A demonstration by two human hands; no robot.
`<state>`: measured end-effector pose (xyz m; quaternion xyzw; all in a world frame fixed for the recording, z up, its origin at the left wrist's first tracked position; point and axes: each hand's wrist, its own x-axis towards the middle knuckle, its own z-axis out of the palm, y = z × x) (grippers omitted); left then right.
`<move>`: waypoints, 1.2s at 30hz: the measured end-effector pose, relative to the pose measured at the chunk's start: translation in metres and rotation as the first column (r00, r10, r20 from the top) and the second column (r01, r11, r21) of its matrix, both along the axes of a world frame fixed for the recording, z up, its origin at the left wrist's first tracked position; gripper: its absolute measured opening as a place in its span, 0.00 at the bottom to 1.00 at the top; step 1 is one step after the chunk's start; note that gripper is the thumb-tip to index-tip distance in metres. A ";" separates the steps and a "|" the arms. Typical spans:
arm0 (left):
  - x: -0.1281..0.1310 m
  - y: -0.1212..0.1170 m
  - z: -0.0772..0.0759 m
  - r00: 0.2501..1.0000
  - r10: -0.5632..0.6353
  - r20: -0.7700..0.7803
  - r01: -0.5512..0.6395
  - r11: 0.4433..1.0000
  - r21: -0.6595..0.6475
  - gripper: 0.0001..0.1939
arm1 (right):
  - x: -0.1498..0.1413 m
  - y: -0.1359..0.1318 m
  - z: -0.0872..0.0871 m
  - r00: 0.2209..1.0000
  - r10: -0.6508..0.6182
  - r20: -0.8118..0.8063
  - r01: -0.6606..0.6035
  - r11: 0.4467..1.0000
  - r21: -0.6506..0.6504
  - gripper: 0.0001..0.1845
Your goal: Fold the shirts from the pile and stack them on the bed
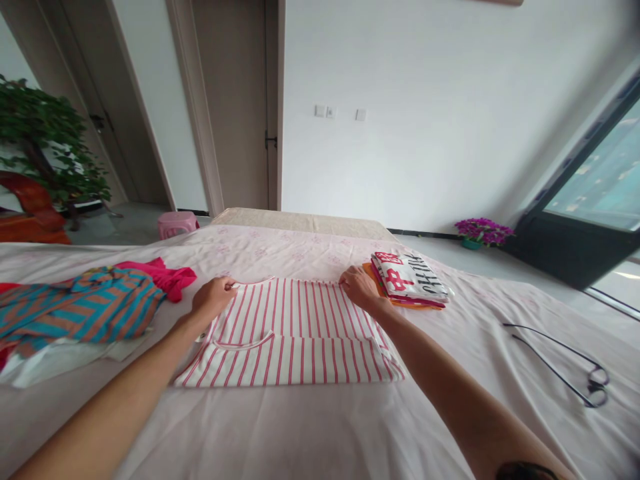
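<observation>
A white shirt with red stripes (300, 360) lies partly folded on the pale bedsheet (280, 433), its rounded neckline showing toward the left. My left hand (215, 295) pinches the shirt's far left corner between thumb and fingers. At the far right corner, my right hand (359, 287) is closed on the fabric, its fingertips partly hidden. Just beyond that hand sits a stack of folded clothes (410, 277), the top one white with red and black lettering. To the left of my left hand is a loose heap with a blue and orange striped garment (100, 303).
Black-framed glasses (590, 383) rest on the sheet at the right. Past the bed stand a pink plastic stool (177, 223), a pot of purple flowers (483, 232) and a leafy plant (45, 140). A red wooden chair (30, 210) is at far left.
</observation>
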<state>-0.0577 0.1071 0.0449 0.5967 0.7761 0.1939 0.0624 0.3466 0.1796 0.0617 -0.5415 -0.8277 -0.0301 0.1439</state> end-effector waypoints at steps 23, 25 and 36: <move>-0.002 -0.077 0.000 0.926 -0.376 0.022 0.362 0.905 0.223 0.10 | 0.026 -0.044 -0.003 0.981 0.191 0.003 -0.189 0.967 0.169 0.11; -0.004 -0.079 -0.004 0.924 -0.380 0.031 0.365 0.904 0.223 0.09 | 0.033 -0.055 -0.005 0.978 0.208 0.001 -0.205 0.964 0.168 0.10; -0.001 -0.087 -0.007 0.944 -0.329 0.009 0.326 0.940 0.100 0.08 | 0.043 -0.079 -0.014 0.971 0.239 -0.018 -0.234 0.962 0.139 0.08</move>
